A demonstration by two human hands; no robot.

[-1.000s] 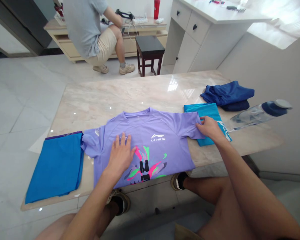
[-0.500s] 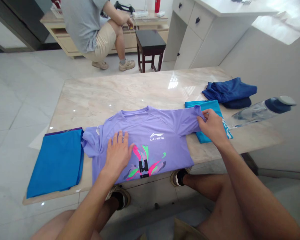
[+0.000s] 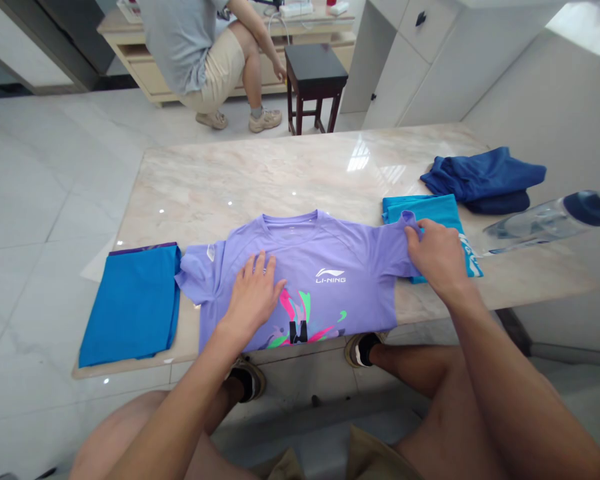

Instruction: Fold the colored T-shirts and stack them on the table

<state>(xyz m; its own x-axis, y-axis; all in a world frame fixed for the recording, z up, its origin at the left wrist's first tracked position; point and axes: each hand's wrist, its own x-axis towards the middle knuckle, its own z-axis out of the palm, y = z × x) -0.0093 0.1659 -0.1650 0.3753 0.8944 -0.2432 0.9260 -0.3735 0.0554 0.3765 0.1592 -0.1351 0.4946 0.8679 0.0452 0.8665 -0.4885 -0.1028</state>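
A purple T-shirt (image 3: 350,250) with a LI-NING logo and a bright printed design lies front up on the marble-patterned table, its lower part hanging over the near edge. My left hand (image 3: 255,293) rests flat on its chest with the fingers spread. With fingers and thumb closed, my right hand (image 3: 437,253) grips the end of the sleeve on the right, above a folded turquoise garment (image 3: 443,207). The other sleeve touches or nearly touches a folded blue garment (image 3: 130,303) on the left.
A crumpled navy garment (image 3: 485,177) and a clear water bottle (image 3: 535,220) with a blue cap sit at the table's (image 3: 260,167) right end. Beyond the table are a dark stool (image 3: 316,70), a white cabinet (image 3: 405,73) and a seated person (image 3: 180,47).
The view has shifted, so the table's things appear farther right. My hands keep their places on the shirt and sleeve. The person beyond has lowered an arm towards the stool.
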